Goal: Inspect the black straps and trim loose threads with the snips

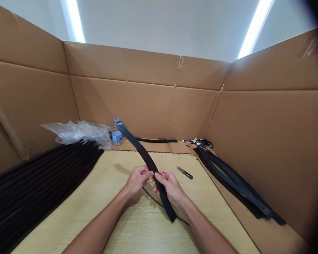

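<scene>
A long, slightly curved black strap-like strip (145,155) is held up at a slant above the middle of the table. Its upper end looks smooth and shiny with a small hole; a duller, fabric-like covering wraps the lower part. My left hand (138,179) pinches the strip's left edge between thumb and fingers. On the right edge, close beside it, my right hand (170,185) grips with the thumb on top and fingers curled behind. A thin black cord (152,199) runs beneath the strip and past my right wrist.
Small thread snips (184,172) lie right of my hands. Many black strips (55,183) fill the left side, with clear plastic (82,133) and a water bottle (117,135) behind. More dark strips (235,183) lie at right. Cardboard walls (148,106) enclose the table (127,229).
</scene>
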Demonstrator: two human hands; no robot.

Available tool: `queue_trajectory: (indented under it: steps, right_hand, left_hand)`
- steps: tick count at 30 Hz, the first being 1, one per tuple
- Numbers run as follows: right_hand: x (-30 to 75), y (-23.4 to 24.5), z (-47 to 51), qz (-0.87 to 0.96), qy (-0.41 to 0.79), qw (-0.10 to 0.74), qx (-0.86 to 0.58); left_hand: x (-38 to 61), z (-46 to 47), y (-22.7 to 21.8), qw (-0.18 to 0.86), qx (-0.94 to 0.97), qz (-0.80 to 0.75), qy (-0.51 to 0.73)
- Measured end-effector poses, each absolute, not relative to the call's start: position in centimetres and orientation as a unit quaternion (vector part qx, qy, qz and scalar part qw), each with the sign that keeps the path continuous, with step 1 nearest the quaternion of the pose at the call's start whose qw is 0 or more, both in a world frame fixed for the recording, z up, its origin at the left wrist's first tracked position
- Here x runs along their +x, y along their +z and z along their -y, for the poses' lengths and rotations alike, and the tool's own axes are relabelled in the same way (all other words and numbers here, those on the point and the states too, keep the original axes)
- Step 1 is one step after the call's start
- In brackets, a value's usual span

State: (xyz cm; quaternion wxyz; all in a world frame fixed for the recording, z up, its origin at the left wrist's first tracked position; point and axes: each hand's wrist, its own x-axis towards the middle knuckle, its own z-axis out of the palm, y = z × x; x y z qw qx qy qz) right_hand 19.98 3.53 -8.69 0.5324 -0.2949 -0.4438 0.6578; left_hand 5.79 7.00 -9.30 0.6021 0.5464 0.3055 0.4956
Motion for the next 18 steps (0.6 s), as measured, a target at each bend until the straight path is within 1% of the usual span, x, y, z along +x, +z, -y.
queue_trajectory:
  steps: [4, 9, 15, 18]
  right_hand:
    - [19.9, -8.8, -3.7, 0.419, 0.673, 0.528, -0.304]
    - [20.0, -9.0, -3.8, 0.403, 0.661, 0.533, -0.342]
    - [20.2, -9.0, -4.0, 0.460, 0.602, 0.549, -0.353]
    - [20.4, -8.7, -3.9, 0.498, 0.585, 0.541, -0.344]
  left_hand:
    - [6.0, -6.8, -9.3, 0.584, 0.567, -0.304, 0.496]
    - [6.7, -6.4, -8.9, 0.565, 0.577, -0.324, 0.493]
    - [6.8, -6.0, -8.2, 0.555, 0.606, -0.299, 0.486]
    - [6.7, -5.9, -8.1, 0.566, 0.614, -0.274, 0.476]
